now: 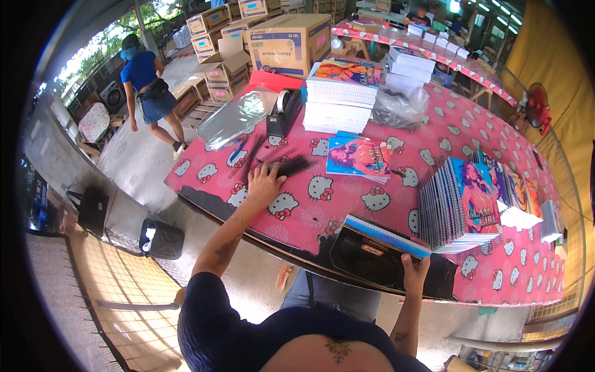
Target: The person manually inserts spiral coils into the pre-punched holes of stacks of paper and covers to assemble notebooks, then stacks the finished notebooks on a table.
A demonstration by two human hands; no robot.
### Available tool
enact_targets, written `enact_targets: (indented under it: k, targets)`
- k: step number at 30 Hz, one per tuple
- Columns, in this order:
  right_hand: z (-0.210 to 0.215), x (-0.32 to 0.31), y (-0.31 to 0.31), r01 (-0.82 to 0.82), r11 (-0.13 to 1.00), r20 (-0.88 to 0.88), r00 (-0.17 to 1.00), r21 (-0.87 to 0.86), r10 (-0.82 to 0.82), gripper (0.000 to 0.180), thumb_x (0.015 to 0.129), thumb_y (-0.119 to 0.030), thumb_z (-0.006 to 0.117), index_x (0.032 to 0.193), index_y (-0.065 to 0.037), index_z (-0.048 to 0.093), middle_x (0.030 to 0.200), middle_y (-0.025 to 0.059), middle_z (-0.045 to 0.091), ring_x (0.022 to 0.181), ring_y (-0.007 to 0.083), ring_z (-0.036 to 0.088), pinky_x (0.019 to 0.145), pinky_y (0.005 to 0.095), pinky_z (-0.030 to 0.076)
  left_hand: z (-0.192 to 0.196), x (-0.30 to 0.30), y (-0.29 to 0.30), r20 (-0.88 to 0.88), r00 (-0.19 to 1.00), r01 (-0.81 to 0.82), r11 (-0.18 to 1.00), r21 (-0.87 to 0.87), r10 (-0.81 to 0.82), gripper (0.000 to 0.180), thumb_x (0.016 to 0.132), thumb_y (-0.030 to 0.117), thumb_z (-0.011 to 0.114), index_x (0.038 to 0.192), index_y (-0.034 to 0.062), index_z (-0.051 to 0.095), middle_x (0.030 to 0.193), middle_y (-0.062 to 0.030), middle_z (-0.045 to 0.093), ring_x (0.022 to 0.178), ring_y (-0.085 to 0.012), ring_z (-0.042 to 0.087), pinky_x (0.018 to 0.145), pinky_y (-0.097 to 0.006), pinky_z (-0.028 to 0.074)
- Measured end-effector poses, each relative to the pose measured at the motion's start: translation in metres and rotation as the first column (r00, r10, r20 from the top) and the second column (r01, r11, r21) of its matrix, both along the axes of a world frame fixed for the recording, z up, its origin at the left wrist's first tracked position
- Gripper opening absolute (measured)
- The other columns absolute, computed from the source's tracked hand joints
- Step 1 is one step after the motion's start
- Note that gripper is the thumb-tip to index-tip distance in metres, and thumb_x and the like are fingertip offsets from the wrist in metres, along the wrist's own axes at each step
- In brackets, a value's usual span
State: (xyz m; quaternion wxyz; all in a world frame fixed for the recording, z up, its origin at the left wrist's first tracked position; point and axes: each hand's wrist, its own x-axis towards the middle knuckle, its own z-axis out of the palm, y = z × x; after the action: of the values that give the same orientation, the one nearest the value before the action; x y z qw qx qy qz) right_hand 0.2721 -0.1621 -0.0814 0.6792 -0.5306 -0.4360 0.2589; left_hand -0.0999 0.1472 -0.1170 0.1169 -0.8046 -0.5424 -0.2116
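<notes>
My left hand (266, 183) rests on a loose pile of thin black plastic spiral coils (294, 165), its fingers spread over them. Near the front table edge, my right hand (415, 271) grips the right end of a notebook (390, 235) whose blue-and-white edge faces up. That notebook stands against a black holder (356, 253) at the table edge. Beyond it lies a small stack of notebooks with a pink-and-blue illustrated cover (358, 156). To the right stands a thick row of spiral-bound notebooks (462, 201).
On the pink cat-print tablecloth (378, 199) are a black tape dispenser (284, 113), clear plastic sheets (238, 115), a tall notebook stack (342, 93) and a plastic bag (401, 106). Cardboard boxes (290, 43) stand behind. A person (145, 87) walks at left; another sits far back.
</notes>
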Motion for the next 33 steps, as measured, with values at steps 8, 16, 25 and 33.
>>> enact_targets:
  k: [8,16,25,33]
  targets:
    - [-0.005,-0.001,0.007,0.001,0.999,-0.015,1.0,0.036,-0.001,0.042,0.091,-0.013,0.076,0.124,0.004,0.056,0.124,0.0084,0.057,0.101,0.0127,0.059,0.085,0.0248,0.049,0.019,0.033,0.009,0.22,0.975,-0.039,0.998,0.044,0.028,0.067,0.085,0.06,0.067,0.124,0.0064,0.059,0.123,-0.0243,0.057,0.122,-0.0437,0.05,0.104,-0.058,0.038]
    - [-0.008,-0.001,0.009,0.006,1.0,0.037,0.999,0.002,-0.006,0.044,0.09,-0.017,0.077,0.123,0.002,0.056,0.121,0.0081,0.058,0.104,0.0144,0.057,0.089,0.0261,0.046,0.003,-0.005,0.045,0.223,0.93,-0.221,0.929,-0.296,0.293,0.077,0.095,0.07,0.044,0.143,0.0104,0.051,0.129,-0.0283,0.054,0.126,-0.0472,0.048,0.106,-0.062,0.034]
    - [-0.009,-0.002,0.012,0.002,1.0,0.036,0.999,0.027,-0.003,0.042,0.09,-0.014,0.077,0.122,0.003,0.056,0.119,0.0073,0.058,0.098,0.0126,0.059,0.083,0.0248,0.049,0.03,0.017,0.035,0.035,0.978,0.209,0.966,-0.153,-0.206,0.085,0.093,0.07,0.047,0.151,0.0079,0.043,0.148,-0.0236,0.044,0.138,-0.0418,0.041,0.117,-0.066,0.019]
    - [-0.006,-0.008,0.016,0.015,1.0,-0.007,1.0,0.022,-0.015,0.049,0.089,-0.014,0.077,0.129,0.001,0.053,0.121,0.0094,0.057,0.104,0.015,0.058,0.09,0.029,0.048,0.005,0.051,-0.029,0.165,0.932,0.341,0.935,-0.1,-0.322,0.033,0.088,0.021,0.068,0.114,0.0029,0.06,0.104,-0.0193,0.063,0.097,-0.0399,0.063,0.082,-0.05,0.053]
